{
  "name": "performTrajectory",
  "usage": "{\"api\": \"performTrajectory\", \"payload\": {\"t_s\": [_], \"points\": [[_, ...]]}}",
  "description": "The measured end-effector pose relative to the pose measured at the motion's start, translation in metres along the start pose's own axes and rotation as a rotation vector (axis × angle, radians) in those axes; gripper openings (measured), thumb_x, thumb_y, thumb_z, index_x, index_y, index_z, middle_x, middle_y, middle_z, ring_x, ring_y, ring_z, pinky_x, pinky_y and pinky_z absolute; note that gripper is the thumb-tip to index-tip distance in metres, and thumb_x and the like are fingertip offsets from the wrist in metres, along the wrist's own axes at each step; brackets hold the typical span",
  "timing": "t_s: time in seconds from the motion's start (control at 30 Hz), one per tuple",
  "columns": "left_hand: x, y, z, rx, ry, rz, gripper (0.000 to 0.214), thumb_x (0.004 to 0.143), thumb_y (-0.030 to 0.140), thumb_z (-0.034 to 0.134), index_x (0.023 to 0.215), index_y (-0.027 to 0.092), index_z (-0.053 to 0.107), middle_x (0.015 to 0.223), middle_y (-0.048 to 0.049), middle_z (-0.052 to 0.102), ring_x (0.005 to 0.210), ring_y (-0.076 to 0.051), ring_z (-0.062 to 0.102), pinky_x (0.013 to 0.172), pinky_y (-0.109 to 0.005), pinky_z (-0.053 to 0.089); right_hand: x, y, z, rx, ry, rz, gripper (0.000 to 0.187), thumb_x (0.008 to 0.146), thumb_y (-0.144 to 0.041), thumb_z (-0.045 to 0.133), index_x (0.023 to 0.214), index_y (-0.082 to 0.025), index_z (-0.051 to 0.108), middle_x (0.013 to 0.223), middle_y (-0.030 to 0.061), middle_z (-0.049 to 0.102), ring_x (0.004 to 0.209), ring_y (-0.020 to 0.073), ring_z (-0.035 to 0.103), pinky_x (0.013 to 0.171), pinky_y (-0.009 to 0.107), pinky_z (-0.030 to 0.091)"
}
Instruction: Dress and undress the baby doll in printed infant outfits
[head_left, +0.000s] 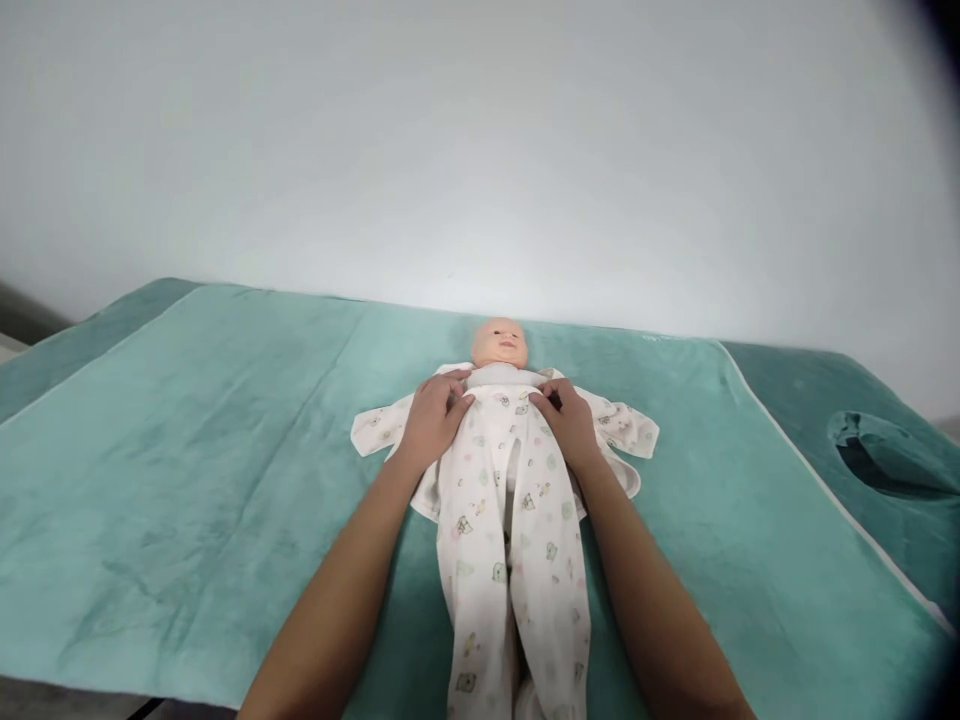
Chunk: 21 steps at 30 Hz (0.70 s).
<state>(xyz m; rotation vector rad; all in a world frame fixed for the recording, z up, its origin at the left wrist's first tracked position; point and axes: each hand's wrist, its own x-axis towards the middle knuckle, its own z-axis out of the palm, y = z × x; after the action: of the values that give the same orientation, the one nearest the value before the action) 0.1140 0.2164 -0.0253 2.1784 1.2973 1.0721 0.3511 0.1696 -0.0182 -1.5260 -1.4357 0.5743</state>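
A baby doll [500,345] lies on its back, head toward the wall. White printed baby pants [551,540] cover its front, the waistband high on the chest and the legs stretching toward me. Beneath lies a white printed baby shirt [630,430], sleeves spread to both sides. My left hand [436,412] pinches the waistband at its left corner, with the other fingers resting near the doll's shoulder. At the opposite corner, my right hand [568,415] has thumb and fingers closed on the waistband. The doll's arms and most of its body are hidden.
A light green towel [195,480] covers most of the padded table, with darker green cover [795,375] showing at both ends. An oval opening [892,455] lies at the right end. The pale wall [480,160] rises right behind the far edge.
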Motion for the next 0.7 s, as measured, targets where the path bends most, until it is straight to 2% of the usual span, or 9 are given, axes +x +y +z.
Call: {"api": "performTrajectory", "payload": {"t_s": [0.07, 0.13, 0.2, 0.27, 0.37, 0.47, 0.57, 0.63, 0.7], "points": [[0.004, 0.000, 0.007, 0.054, 0.077, -0.089, 0.011, 0.096, 0.032, 0.053, 0.090, 0.023, 0.052, 0.113, -0.0072, 0.071, 0.102, -0.025, 0.064, 0.096, -0.044, 0.046, 0.003, 0.003, 0.006, -0.021, 0.078, 0.069, 0.023, 0.087, -0.046, 0.059, 0.085, -0.025, 0.051, 0.079, -0.0014, 0.062, 0.074, 0.0190, 0.055, 0.073, 0.033, 0.041], [0.005, 0.003, 0.010, 0.111, 0.150, -0.111, 0.010, 0.094, 0.032, 0.056, 0.090, 0.023, 0.054, 0.102, -0.0067, 0.072, 0.097, -0.026, 0.064, 0.090, -0.043, 0.047, 0.004, 0.006, 0.012, -0.041, 0.169, 0.062, 0.026, 0.085, -0.049, 0.061, 0.084, -0.024, 0.052, 0.077, -0.0016, 0.059, 0.073, 0.0188, 0.054, 0.072, 0.032, 0.041], [0.001, 0.007, 0.009, 0.136, 0.209, -0.048, 0.009, 0.093, 0.031, 0.059, 0.091, 0.023, 0.057, 0.102, -0.0077, 0.070, 0.100, -0.027, 0.061, 0.093, -0.043, 0.046, 0.003, 0.009, 0.014, -0.082, 0.246, 0.013, 0.030, 0.083, -0.052, 0.064, 0.083, -0.024, 0.052, 0.079, -0.0009, 0.058, 0.074, 0.0187, 0.054, 0.072, 0.032, 0.041], [-0.007, 0.012, 0.004, 0.153, 0.269, 0.016, 0.011, 0.091, 0.032, 0.061, 0.095, 0.022, 0.059, 0.109, -0.0099, 0.067, 0.110, -0.028, 0.057, 0.100, -0.045, 0.043, -0.001, 0.010, 0.011, -0.137, 0.251, -0.026, 0.031, 0.083, -0.052, 0.064, 0.081, -0.024, 0.054, 0.078, -0.0003, 0.059, 0.073, 0.0185, 0.053, 0.072, 0.032, 0.040], [-0.026, 0.017, -0.007, 0.145, 0.245, 0.005, 0.010, 0.091, 0.027, 0.056, 0.098, 0.022, 0.062, 0.111, -0.0111, 0.066, 0.114, -0.029, 0.055, 0.103, -0.047, 0.041, -0.011, 0.011, 0.001, -0.207, 0.143, -0.008, 0.029, 0.089, -0.049, 0.056, 0.074, -0.023, 0.056, 0.073, 0.0014, 0.062, 0.070, 0.0194, 0.053, 0.068, 0.033, 0.037], [-0.043, 0.017, -0.014, 0.031, 0.052, -0.104, 0.019, 0.089, 0.018, 0.049, 0.100, 0.023, 0.063, 0.100, -0.0076, 0.068, 0.100, -0.025, 0.061, 0.093, -0.043, 0.048, -0.021, 0.012, -0.014, -0.197, 0.011, 0.053, 0.030, 0.090, -0.044, 0.052, 0.070, -0.023, 0.061, 0.070, 0.0034, 0.066, 0.069, 0.0209, 0.054, 0.065, 0.033, 0.036], [-0.050, 0.013, -0.017, -0.049, -0.097, -0.243, 0.023, 0.084, 0.017, 0.052, 0.103, 0.022, 0.063, 0.091, -0.0042, 0.069, 0.085, -0.023, 0.064, 0.082, -0.039, 0.051, -0.026, 0.010, -0.026, -0.071, -0.141, 0.062, 0.021, 0.084, -0.037, 0.056, 0.074, -0.023, 0.068, 0.074, 0.0031, 0.070, 0.074, 0.0226, 0.059, 0.068, 0.034, 0.041], [-0.049, 0.011, -0.017, -0.063, -0.143, -0.269, 0.023, 0.082, 0.018, 0.054, 0.103, 0.022, 0.064, 0.090, -0.0039, 0.069, 0.084, -0.022, 0.064, 0.081, -0.038, 0.051, -0.025, 0.008, -0.032, 0.039, -0.245, 0.060, 0.014, 0.078, -0.031, 0.060, 0.080, -0.024, 0.072, 0.081, 0.0027, 0.073, 0.082, 0.0247, 0.061, 0.074, 0.036, 0.045], [-0.048, 0.011, -0.018, -0.088, -0.151, -0.252, 0.025, 0.083, 0.020, 0.054, 0.105, 0.021, 0.065, 0.094, -0.0048, 0.070, 0.086, -0.022, 0.064, 0.082, -0.037, 0.052, -0.025, 0.005, -0.034, 0.146, -0.328, 0.088, 0.018, 0.074, -0.028, 0.062, 0.087, -0.024, 0.074, 0.087, 0.0027, 0.073, 0.087, 0.0258, 0.063, 0.080, 0.038, 0.047]]}}
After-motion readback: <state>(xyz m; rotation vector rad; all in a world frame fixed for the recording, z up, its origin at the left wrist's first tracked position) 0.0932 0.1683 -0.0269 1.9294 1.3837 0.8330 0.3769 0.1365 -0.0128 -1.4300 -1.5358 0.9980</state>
